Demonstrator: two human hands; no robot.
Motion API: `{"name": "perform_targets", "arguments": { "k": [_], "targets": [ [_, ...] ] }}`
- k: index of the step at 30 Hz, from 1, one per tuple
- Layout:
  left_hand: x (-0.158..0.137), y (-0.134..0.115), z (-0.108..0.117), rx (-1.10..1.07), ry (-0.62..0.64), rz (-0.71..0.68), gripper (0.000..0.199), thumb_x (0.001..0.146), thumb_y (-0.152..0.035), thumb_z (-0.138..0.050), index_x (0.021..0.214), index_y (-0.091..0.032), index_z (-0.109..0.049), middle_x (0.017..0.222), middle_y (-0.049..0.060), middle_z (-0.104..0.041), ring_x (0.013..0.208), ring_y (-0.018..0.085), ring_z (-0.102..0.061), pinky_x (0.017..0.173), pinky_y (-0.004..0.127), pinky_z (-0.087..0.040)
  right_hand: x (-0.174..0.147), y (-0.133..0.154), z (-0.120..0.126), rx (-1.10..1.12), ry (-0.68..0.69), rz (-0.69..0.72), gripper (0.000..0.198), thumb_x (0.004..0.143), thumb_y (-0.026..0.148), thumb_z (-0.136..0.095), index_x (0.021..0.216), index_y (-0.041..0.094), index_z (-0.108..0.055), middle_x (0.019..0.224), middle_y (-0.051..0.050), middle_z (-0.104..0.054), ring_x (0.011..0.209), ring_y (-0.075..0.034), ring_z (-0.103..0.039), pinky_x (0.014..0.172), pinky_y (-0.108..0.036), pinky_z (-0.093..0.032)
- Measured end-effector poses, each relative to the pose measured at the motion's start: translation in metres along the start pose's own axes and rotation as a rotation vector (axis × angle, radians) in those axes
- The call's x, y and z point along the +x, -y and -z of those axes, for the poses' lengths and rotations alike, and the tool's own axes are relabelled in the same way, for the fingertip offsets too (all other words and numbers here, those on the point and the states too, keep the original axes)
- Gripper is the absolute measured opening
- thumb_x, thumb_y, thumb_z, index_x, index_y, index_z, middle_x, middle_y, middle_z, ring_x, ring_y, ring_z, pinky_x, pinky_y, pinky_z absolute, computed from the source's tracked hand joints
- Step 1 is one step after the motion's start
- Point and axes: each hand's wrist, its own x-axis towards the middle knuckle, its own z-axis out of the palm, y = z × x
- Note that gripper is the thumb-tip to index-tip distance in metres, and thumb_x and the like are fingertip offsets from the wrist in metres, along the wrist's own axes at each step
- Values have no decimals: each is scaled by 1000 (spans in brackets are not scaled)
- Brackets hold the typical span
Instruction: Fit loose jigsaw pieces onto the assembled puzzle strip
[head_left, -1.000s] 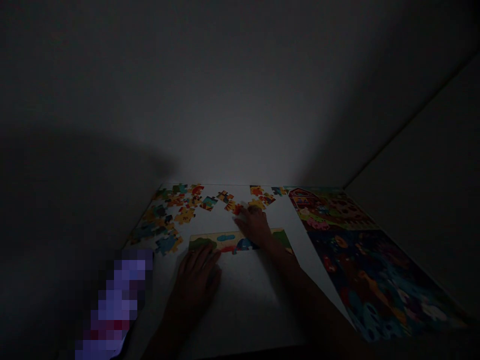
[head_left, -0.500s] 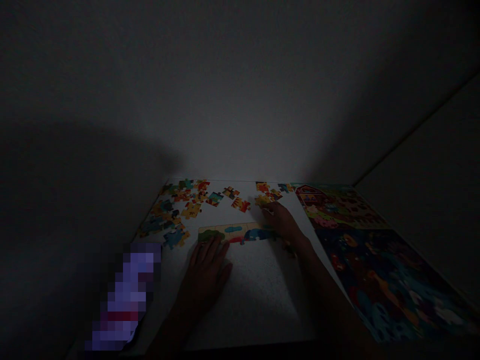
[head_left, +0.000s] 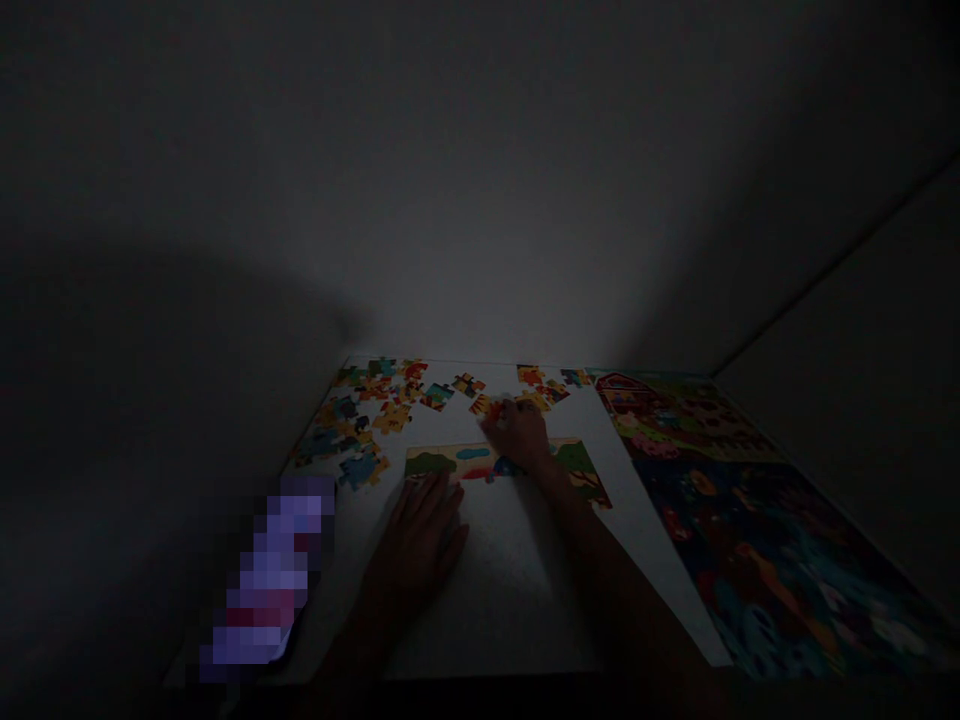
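Note:
A joined strip of jigsaw puzzle point(head_left: 472, 455), with green bushes, a blue cloud and a tree, lies across the middle of the white table. My left hand point(head_left: 424, 525) rests flat with fingers stretched, its fingertips at the strip's lower left edge. Beyond the strip, my right hand point(head_left: 517, 430) has its fingers closed on an orange-red puzzle piece point(head_left: 478, 406), partly hidden under them. My right forearm passes over the strip and covers part of it. Just past this hand lie a yellow piece point(head_left: 536, 400) and several other loose pieces.
Many loose puzzle pieces point(head_left: 367, 385) are heaped at the back left. Two finished puzzles, a farm scene point(head_left: 675, 415) and a dark blue scene point(head_left: 757, 560), lie to the right. A lit, pixelated phone-like object point(head_left: 270, 575) lies front left. A wall point(head_left: 480, 250) rises behind.
My right hand has moved left from the yellow piece to the orange-red one, uncovering the strip's right end. My left hand has stayed at the strip. The view has shifted slightly.

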Motion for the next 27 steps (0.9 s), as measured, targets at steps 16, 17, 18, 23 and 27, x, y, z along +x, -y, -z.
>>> {"name": "perform_targets", "arguments": {
  "k": [16, 17, 18, 23, 27],
  "targets": [
    [-1, 12, -10, 6, -53, 30, 41, 98, -35, -41, 135, -28, -58, 147, 5, -52, 137, 26, -47, 114, 52, -39, 6, -60, 26, 260, -210, -182, 37, 95, 20, -41, 124, 16, -65, 124, -13, -65, 115, -23, -58, 100, -33, -42],
    [0, 12, -9, 10, -50, 27, 41, 98, -35, -41, 135, -27, -58, 146, 5, -54, 137, 26, -48, 114, 53, -38, 7, -68, 30, 242, -232, -252, 38, 94, 19, -41, 123, 16, -66, 123, -13, -65, 113, -24, -58, 99, -34, -42],
    [0, 11, -8, 11, -47, 23, 41, 99, -36, -41, 135, -26, -58, 144, 6, -55, 136, 27, -49, 114, 53, -38, 6, -75, 34, 224, -238, -311, 39, 93, 18, -41, 122, 16, -67, 122, -14, -65, 112, -25, -59, 99, -35, -42],
    [3, 5, 2, -9, -12, 64, 44, 100, -38, -36, 134, -19, -57, 142, 10, -57, 134, 28, -50, 114, 55, -36, 4, -86, 37, 177, -173, -386, 39, 93, 21, -44, 125, 17, -66, 120, -14, -65, 109, -25, -60, 97, -34, -43],
    [5, -1, 7, -56, 19, 113, 44, 100, -39, -34, 133, -20, -57, 143, 9, -56, 136, 26, -48, 117, 54, -30, 5, -80, 30, 134, -120, -316, 34, 94, 29, -48, 121, 19, -66, 117, -13, -65, 109, -26, -58, 95, -34, -43]
  ]
}}
